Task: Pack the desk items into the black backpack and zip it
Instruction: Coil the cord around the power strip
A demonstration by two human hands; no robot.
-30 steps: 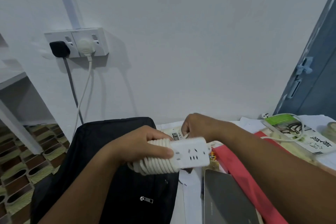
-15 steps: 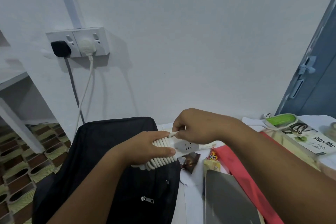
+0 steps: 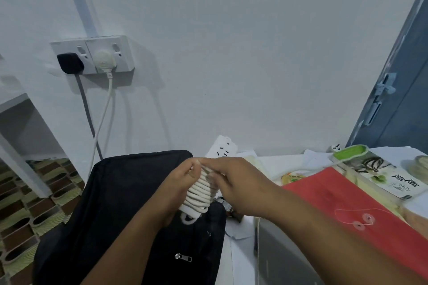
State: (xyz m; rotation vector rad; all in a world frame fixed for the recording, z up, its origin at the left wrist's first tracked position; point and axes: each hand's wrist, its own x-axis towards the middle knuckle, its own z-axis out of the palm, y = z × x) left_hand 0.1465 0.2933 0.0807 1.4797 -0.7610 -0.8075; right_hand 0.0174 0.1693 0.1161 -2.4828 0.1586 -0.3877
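White wall fills the background, with a double socket point(image 3: 92, 55) up and left of the black backpack point(image 3: 120, 203). Over the backpack, both hands hold a white power strip point(image 3: 222, 148) wrapped in its cord point(image 3: 200, 192). The left hand point(image 3: 180, 183) grips the coil, and the right hand point(image 3: 236, 183) pinches the cord near the top. The hands hide the strip's middle. Right of the backpack, a red folder point(image 3: 347, 201) is cut off by the edge

White power strip point(image 3: 209, 173), cord coiled around its body, tilted upright above the black backpack point(image 3: 120, 196) at the desk's left edge.
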